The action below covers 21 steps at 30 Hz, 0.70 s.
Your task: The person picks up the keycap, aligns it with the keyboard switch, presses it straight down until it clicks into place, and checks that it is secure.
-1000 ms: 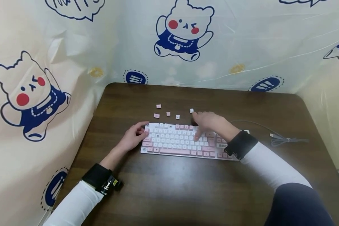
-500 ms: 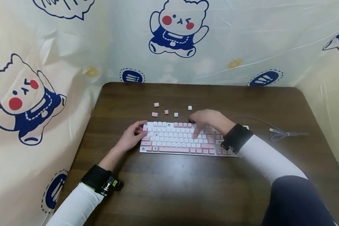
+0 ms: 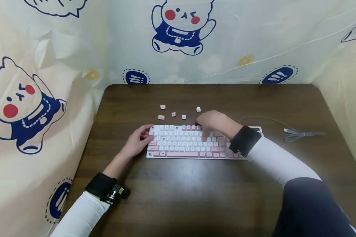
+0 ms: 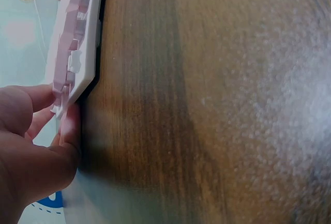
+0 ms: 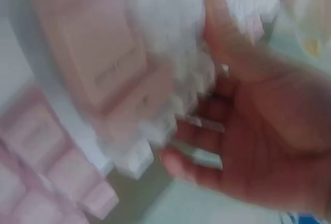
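A compact keyboard (image 3: 181,144) with white and pink keys lies on the table. My left hand (image 3: 137,141) grips its left end, thumb at the side and a finger at the far corner; the left wrist view shows the digits close around the keyboard's end (image 4: 85,32). Over the right part of the keys, my right hand (image 3: 215,123) holds the keyboard, thumb down on the white keys and fingers curled at the far edge. That grip is blurred in the right wrist view, where the right hand (image 5: 274,136) faces the large pink keys (image 5: 98,53).
Behind the keyboard lie several loose keycaps, among them a white keycap (image 3: 198,109) and a pink keycap (image 3: 161,117). A grey cable (image 3: 298,135) is bundled on the right. A printed curtain (image 3: 222,33) stands along the brown table's (image 3: 178,197) far edge.
The right fingers have come down behind the keyboard's far edge, away from the white keycap. The head view has shifted slightly; the left hand keeps its grip.
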Available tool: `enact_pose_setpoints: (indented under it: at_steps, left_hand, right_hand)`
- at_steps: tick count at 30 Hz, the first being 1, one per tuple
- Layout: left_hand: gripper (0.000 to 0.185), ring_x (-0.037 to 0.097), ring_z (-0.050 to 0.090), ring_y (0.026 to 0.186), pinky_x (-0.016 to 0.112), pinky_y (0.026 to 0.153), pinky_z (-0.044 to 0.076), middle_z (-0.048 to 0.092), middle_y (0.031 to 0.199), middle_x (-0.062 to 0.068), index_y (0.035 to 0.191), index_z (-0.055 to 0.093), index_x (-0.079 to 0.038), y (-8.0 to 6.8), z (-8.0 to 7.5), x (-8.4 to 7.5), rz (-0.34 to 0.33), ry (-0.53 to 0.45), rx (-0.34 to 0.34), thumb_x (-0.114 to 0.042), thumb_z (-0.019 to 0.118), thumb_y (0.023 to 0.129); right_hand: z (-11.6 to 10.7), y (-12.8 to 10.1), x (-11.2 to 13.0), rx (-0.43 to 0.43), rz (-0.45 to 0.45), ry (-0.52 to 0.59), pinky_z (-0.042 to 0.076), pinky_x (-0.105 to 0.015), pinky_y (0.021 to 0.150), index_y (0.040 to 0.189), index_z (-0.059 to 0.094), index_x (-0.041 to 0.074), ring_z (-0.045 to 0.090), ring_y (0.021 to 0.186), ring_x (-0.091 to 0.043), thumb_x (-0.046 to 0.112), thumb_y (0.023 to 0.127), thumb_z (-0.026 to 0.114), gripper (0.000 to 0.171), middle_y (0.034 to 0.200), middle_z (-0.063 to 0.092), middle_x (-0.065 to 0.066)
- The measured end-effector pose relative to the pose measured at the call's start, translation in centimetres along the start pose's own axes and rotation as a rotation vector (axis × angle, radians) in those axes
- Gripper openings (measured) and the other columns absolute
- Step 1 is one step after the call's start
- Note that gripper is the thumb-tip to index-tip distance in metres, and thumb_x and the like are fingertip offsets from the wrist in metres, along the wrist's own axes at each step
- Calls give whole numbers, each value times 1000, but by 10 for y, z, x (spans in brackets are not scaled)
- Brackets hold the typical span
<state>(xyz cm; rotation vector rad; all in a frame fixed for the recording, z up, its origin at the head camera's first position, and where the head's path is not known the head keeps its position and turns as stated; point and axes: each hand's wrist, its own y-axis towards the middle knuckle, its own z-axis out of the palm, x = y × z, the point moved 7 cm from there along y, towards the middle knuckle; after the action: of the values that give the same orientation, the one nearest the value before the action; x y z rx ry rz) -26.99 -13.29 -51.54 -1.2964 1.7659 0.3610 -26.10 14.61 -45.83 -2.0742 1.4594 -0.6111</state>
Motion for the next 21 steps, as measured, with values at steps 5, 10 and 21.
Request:
enact_pose_setpoints:
  at_steps: [5,10,21]
  left_hand:
    - [55,32,53,111,45,97,45,54,121,17,157,45,-18,0,-2,-4,15,5,-3,-21,63,105]
    - [55,33,53,112,46,98,45,54,122,17,157,45,-18,-1,-2,-6,4,1,-1,-21,63,105]
    - [54,32,53,110,44,96,45,55,119,17,156,46,-17,-7,-2,-6,11,1,2,-21,63,105]
  right_hand:
    - [-1,-3,-6,-6,4,42,44,-55,110,147,55,5,57,133,-36,47,81,88,85,143,62,-16]
    - [2,-2,-9,16,19,115,42,-55,112,150,51,4,54,137,-36,47,81,88,89,148,58,-17]
    - [10,-25,-44,-180,-148,318,51,-42,86,115,68,12,62,95,-23,40,97,74,34,102,69,-5]
